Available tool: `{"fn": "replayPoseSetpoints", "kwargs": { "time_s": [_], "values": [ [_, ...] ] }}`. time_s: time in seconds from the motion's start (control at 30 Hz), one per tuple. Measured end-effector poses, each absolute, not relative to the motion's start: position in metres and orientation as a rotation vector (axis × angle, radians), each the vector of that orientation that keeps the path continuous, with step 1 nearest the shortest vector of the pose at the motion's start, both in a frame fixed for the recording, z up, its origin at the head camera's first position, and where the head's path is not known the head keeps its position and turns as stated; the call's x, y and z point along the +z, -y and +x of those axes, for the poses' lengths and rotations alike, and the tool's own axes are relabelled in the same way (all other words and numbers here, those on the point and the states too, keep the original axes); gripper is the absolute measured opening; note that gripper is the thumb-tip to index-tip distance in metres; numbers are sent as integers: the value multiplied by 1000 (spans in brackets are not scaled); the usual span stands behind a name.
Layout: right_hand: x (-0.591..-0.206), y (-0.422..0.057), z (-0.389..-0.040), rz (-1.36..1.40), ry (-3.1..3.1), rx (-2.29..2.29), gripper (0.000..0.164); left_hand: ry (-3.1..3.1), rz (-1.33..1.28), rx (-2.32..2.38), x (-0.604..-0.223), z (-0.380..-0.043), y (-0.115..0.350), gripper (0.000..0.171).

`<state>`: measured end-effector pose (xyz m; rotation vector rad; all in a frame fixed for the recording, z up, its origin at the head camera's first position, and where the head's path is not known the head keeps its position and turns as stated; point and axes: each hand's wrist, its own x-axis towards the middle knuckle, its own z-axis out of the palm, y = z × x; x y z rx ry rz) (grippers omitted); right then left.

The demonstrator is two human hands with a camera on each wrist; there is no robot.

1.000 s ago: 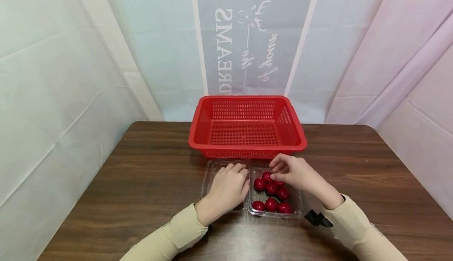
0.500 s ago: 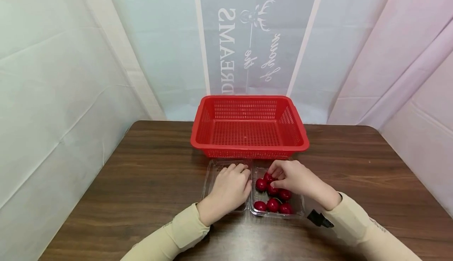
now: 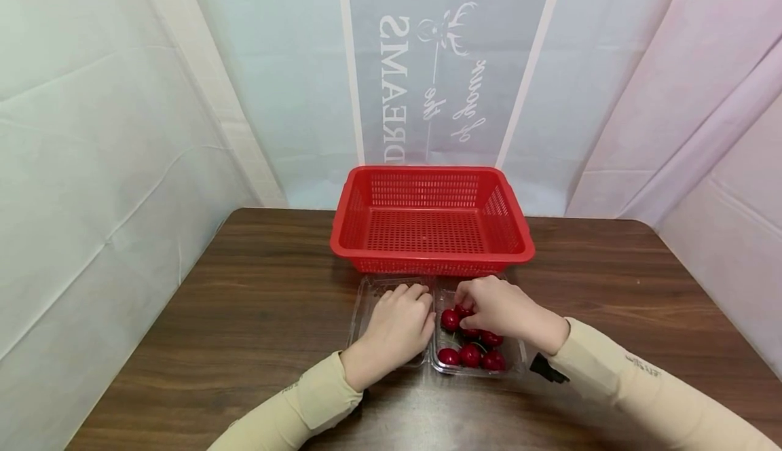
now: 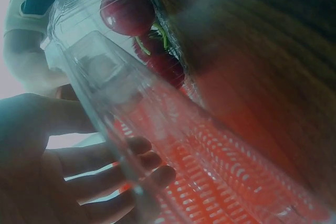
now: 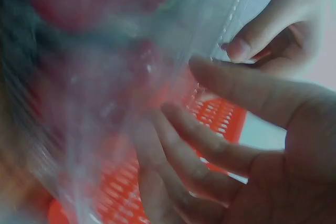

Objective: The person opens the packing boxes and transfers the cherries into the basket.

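Note:
Several dark red cherries (image 3: pixel 470 355) lie in the right half of a clear plastic clamshell box (image 3: pixel 449 369), whose left half is folded flat. My left hand (image 3: pixel 394 325) rests on that left half, its fingers stretched over the clear plastic, seen close in the left wrist view. My right hand (image 3: pixel 504 308) reaches down over the back cherries, thumb and fingers bent around a partly hidden cherry (image 3: pixel 462 309). In the right wrist view, the thumb (image 5: pixel 231 85) and fingers stand apart near the cherries; no firm hold shows through the hazy plastic.
A red perforated basket (image 3: pixel 430 257) stands just behind the box, nothing seen inside it. Both are on a dark brown wooden table (image 3: pixel 275 288). Pale cloth hangings (image 3: pixel 287 84) enclose the back and sides.
My right hand has come down into the box and shifted slightly left among the back cherries. The left hand keeps its place on the plastic.

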<state>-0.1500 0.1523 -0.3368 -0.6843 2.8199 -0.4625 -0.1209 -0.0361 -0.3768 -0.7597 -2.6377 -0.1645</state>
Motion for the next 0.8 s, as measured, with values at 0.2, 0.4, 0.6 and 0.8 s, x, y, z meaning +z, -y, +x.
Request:
{"fn": "replayPoseSetpoints", "kwargs": {
  "time_s": [0.2, 0.4, 0.6, 0.8],
  "values": [
    [-327, -151, -149, -705, -2819, -398, 25, 2632, -758, -168, -379, -121, 36, 16],
    [-327, -142, -152, -770, -2806, -383, 22, 2600, -759, -164, -380, -121, 37, 15],
    [-334, -135, -158, -816, -2814, -329, 20, 2583, -764, -162, -380, -120, 37, 13],
    [-336, -128, -162, -849, -2815, -323, 21, 2580, -768, -158, -380, -121, 37, 13]
  ]
}}
